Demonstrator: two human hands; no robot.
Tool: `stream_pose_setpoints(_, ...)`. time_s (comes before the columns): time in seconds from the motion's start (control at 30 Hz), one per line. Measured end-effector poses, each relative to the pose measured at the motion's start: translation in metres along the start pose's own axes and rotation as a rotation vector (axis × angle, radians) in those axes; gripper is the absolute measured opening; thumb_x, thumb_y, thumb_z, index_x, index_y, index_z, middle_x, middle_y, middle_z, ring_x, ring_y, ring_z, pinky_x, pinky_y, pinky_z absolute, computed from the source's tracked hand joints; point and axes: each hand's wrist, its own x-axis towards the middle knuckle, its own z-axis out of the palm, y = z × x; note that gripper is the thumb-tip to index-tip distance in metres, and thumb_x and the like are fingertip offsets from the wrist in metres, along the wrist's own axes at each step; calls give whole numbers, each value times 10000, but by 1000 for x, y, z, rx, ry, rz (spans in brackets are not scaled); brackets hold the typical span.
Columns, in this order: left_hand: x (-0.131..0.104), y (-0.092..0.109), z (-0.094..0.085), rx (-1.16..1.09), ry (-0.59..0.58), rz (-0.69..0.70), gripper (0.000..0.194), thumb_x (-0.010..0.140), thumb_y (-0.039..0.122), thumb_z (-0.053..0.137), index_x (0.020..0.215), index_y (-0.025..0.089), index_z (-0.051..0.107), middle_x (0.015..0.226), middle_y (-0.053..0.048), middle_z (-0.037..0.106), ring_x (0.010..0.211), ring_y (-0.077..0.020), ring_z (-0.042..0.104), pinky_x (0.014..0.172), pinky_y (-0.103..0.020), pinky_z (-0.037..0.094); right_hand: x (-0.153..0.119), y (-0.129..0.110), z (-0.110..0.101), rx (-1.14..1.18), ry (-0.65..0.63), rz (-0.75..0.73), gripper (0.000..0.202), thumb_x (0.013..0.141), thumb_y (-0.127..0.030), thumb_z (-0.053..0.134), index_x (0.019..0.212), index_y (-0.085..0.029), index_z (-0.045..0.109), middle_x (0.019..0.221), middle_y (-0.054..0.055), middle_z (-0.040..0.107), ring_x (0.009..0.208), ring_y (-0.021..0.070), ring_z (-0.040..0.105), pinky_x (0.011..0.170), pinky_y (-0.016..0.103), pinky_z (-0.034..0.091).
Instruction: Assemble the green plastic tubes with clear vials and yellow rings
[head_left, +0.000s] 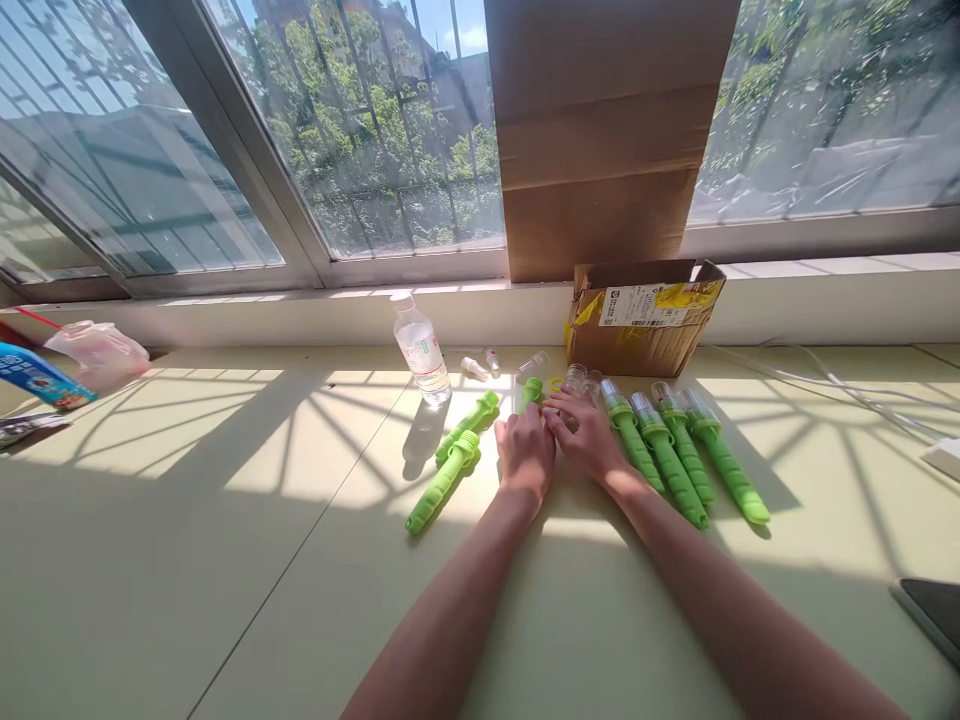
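Observation:
My left hand (523, 450) is closed around a green ribbed handle (532, 389), whose threaded end points away from me. Beside it, my right hand (587, 437) has its thumb and fingertips drawn together near that handle; whatever they pinch is hidden. Just past the right fingers are a yellow ring (556, 384) and a clear plastic cap (576, 376). Another clear cap (533, 366) lies behind the left hand. To the left lie two uncapped green handles, a nearer one (441, 487) and a farther one (466, 428). Several capped green handles (675, 470) lie in a row on the right.
A water bottle (421, 352) stands behind the left handles, near small white pieces (474, 368). An open cardboard box (641, 335) is against the window ledge. Cables (832, 378) run at the right, a dark flat object (930, 615) nearer. A blue packet (41, 378) lies far left.

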Motion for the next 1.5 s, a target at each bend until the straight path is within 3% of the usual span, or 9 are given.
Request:
stream_pose_setpoints(0.17,0,0,3,-37,34,6,196,894,213,367,953,197,553,828,-54,666,799,-203,580,808,-362,370,-3,-1,-1,-52,11,-40,292,869,-331,468,1041,-211,671,1107,69,664,1161,225,516,1051,436,317)
stream_pose_setpoints(0.37,-1,-4,9,-140,138,-10,224,918,284,364,1050,195,520,887,-49,660,828,-194,576,794,-335,396,-8,-4,-1,-172,72,-68,309,886,-300,418,1077,-210,644,1076,75,661,1074,233,542,942,400,403)
stream_pose_setpoints(0.47,-2,-5,11,-180,147,-40,268,927,352,358,1100,201,496,931,-57,648,848,-192,575,743,-317,417,-9,-4,-2,-215,117,-33,310,892,-292,396,1061,-217,645,1002,70,672,993,233,567,892,387,422)
stream_pose_setpoints(0.67,0,-4,13,-181,167,-41,229,926,329,372,1076,224,509,960,-51,631,936,-202,550,763,-315,418,-11,-4,-3,-292,182,-15,323,901,-301,374,973,-197,671,841,92,647,852,236,551,817,376,434)
stream_pose_setpoints(0.83,-1,-5,10,-241,248,101,222,934,311,359,1021,200,530,914,-52,642,890,-196,547,833,-341,396,-13,-6,-4,-266,150,-31,302,895,-316,403,943,-198,677,806,83,633,816,222,541,814,371,414)
stream_pose_setpoints(0.97,-2,-7,9,-310,283,272,246,918,243,377,1105,162,515,1008,-76,645,945,-193,554,900,-355,391,-11,-9,-7,-232,139,-24,282,881,-333,434,974,-202,666,777,65,636,814,222,559,808,382,413)
stream_pose_setpoints(1.2,1,-8,18,-329,232,285,266,894,229,439,1154,186,480,1085,-75,632,1014,-193,565,919,-353,410,-6,-8,-12,126,154,118,177,813,-317,507,709,-224,614,699,27,643,708,185,587,704,321,458)
stream_pose_setpoints(1.37,3,-9,21,-276,164,300,369,825,211,544,1182,198,453,1111,-72,611,1069,-212,532,928,-366,399,-6,-1,-8,157,244,231,215,795,-369,521,673,-201,576,659,17,624,650,170,566,645,301,438)
stream_pose_setpoints(1.5,4,-8,21,-185,75,194,412,781,148,556,1179,188,457,1198,-90,555,1146,-239,457,953,-387,366,-6,2,-4,135,289,256,262,796,-420,523,658,-198,549,628,17,603,605,166,543,603,305,429)
